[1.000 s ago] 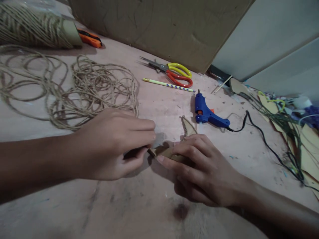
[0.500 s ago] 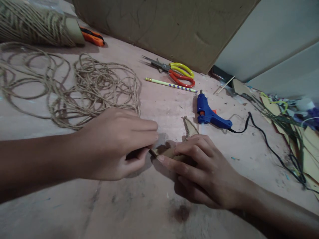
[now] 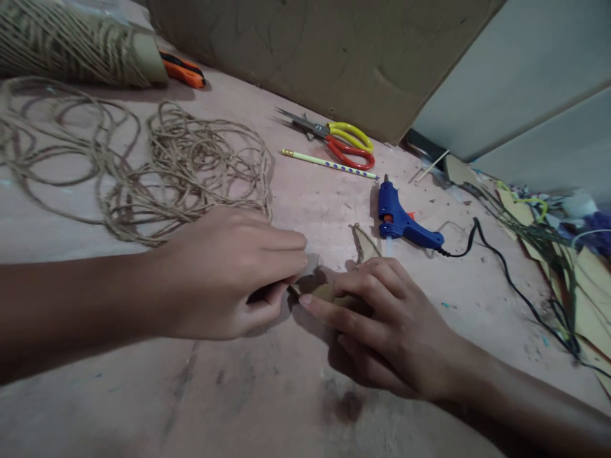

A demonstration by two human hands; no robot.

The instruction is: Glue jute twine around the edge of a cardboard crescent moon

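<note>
My right hand (image 3: 386,318) grips a small piece of cardboard (image 3: 365,245), whose pointed tip, edged with twine, sticks out beyond the knuckles. Most of that piece is hidden under the fingers. At its near left end my left hand (image 3: 243,273) is closed in a pinch on what looks like the jute twine along the edge; the pinched part is mostly covered. The right index fingertip presses close beside the left fingertips. A loose tangle of jute twine (image 3: 200,159) lies just behind my left hand. Beyond my right hand rests a blue glue gun (image 3: 405,219).
Scissors (image 3: 341,140) with yellow and red handles and a spotted pencil (image 3: 329,164) lie further back. A twine roll (image 3: 90,48) and an orange cutter (image 3: 186,71) are at the upper left. A cardboard box (image 3: 324,57) stands behind. The black cord (image 3: 513,280) runs right, towards cardboard scraps (image 3: 594,299).
The view has shifted slightly. Both hands keep nearly the same pose at the cardboard, with only a tiny shift of the fingertips at its edge.
</note>
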